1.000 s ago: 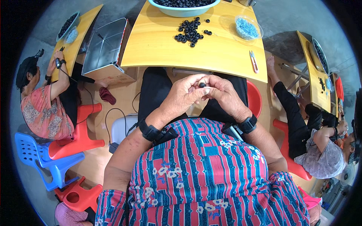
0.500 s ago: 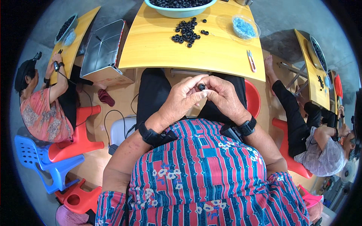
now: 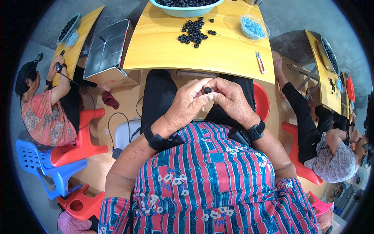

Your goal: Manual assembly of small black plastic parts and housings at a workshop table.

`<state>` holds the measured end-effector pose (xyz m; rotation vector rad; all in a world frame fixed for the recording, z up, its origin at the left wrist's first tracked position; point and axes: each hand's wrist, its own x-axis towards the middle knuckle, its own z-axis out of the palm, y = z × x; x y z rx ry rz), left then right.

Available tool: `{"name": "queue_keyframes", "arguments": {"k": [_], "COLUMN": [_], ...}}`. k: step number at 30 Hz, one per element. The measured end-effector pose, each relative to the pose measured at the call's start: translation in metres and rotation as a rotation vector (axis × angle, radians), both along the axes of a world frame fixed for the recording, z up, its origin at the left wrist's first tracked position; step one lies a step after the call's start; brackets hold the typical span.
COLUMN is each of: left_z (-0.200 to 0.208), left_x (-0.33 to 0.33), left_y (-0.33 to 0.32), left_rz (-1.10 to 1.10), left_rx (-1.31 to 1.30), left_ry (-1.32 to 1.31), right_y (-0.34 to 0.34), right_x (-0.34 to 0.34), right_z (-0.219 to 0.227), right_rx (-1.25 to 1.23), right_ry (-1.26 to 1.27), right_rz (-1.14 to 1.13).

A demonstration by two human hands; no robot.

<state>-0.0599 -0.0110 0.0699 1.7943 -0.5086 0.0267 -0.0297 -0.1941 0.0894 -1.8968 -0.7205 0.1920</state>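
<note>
I see the left hand (image 3: 191, 97) and the right hand (image 3: 233, 98) meeting above the lap, fingers kept narrow, and together they hold one small black piece (image 3: 207, 90) at the fingertips. Which hand grips it more firmly, I cannot tell. On the yellow table (image 3: 156, 54), I find a pile of black rings (image 3: 193, 34), with the pale blue basin (image 3: 187, 12) on its far side; at right, a clear tub (image 3: 254, 38) of blue bits and, nearer, small scissors (image 3: 260, 64).

We see bright, soft light on the yellow surface (image 3: 167, 52) and a shine inside the metal-lined box (image 3: 104, 48). Straight edges bend near our round, dark rim.
</note>
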Motion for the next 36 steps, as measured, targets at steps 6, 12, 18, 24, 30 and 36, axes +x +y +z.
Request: {"name": "queue_keyframes", "arguments": {"k": [6,12,18,24,30,36], "left_z": [-0.001,-0.001,0.0,0.004,0.0,-0.008], "left_x": [-0.001,-0.001,-0.004,-0.004,0.004,0.009], "left_y": [-0.002,0.001,0.0,-0.005,0.009,0.007], "left_rz": [-0.057,-0.073,-0.018,-0.031,0.063,0.091], "left_rx": [-0.256,-0.149,-0.142,-0.224,-0.189,-0.143], "left_ry": [0.197,0.139,0.123,0.171,0.183,0.168], "right_y": [0.002,0.002,0.006,0.0,-0.052,-0.152], "right_x": [0.0,-0.001,-0.002,0.0,0.009,0.003], "right_z": [-0.001,0.002,0.003,-0.001,0.01,-0.036], "right_rx": [0.052,-0.026,-0.036,0.014,0.36,0.141], "right_ry": [-0.07,-0.178,-0.198,-0.133,0.313,0.239], "right_rz": [-0.01,0.006,0.0,0.003,-0.265,-0.59]}}
